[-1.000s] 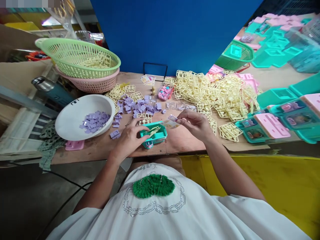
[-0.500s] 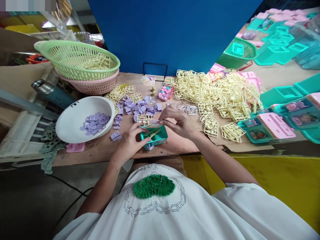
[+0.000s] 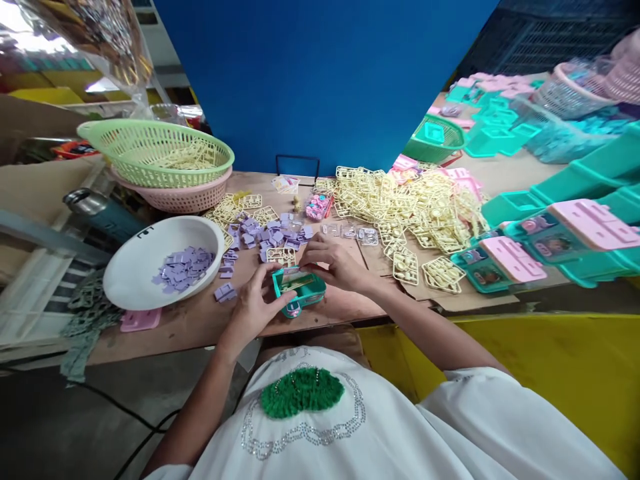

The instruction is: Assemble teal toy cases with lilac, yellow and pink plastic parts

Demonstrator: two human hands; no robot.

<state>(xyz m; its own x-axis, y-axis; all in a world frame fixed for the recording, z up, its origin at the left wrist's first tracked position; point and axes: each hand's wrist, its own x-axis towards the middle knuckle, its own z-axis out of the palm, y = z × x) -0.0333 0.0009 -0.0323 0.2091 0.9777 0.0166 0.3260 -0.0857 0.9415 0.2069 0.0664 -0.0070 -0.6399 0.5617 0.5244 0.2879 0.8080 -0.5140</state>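
A small teal toy box lies open side up near the front edge of the wooden table. My left hand grips its left end with curled fingers. My right hand rests on the box's far right rim, fingers pinched together over the opening; what they hold is too small to make out. Cream sticks lie inside the box. Loose purple plastic pieces are scattered just behind it.
A white bowl of purple pieces stands left, with a green basket stacked on a pink one behind. A heap of cream sprues fills the middle right. Teal and pink toy cases crowd the right. A blue wall stands behind.
My right hand carried a small card-like piece leftward from above the table down to the box rim. The left hand kept hold of the box. The view tilted up a little.
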